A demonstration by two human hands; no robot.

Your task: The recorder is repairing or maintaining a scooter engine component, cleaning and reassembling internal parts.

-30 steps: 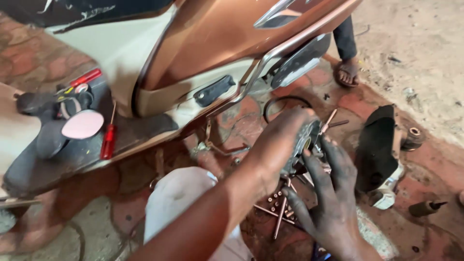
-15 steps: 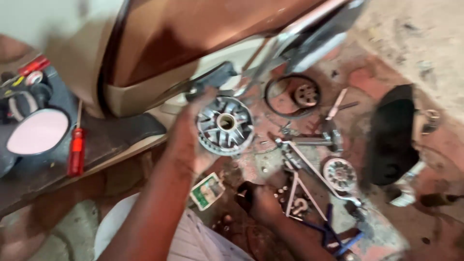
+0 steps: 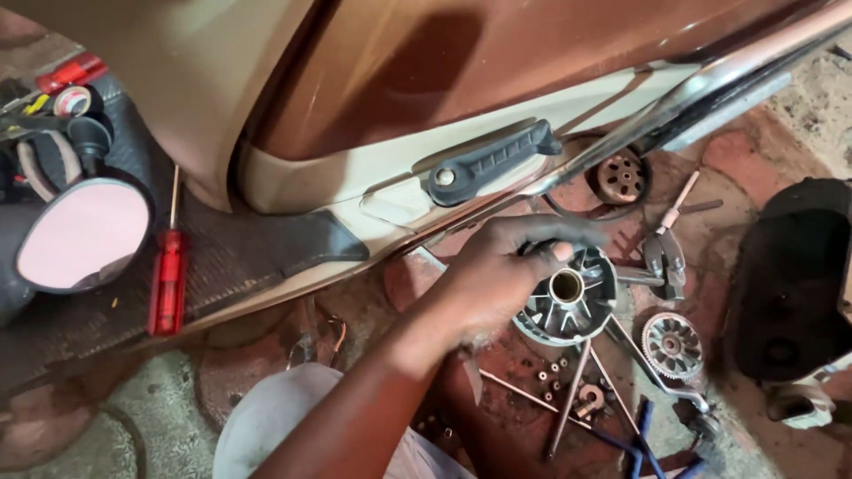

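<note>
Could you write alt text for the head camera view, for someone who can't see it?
A person's left hand grips a round, finned grey metal pulley held over a red tiled floor strewn with small bolts, a toothed metal gear and hand tools, beside a brown and cream scooter. A red-handled screwdriver and a round mirror lie on the scooter's footboard.

The hand [image 3: 497, 275] hides part of the pulley's [image 3: 568, 297] rim; its arm runs off the bottom edge; the black cover [image 3: 790, 275] is cut by the right edge; the small bolts [image 3: 550, 372] are too tiny to tell apart.
</note>
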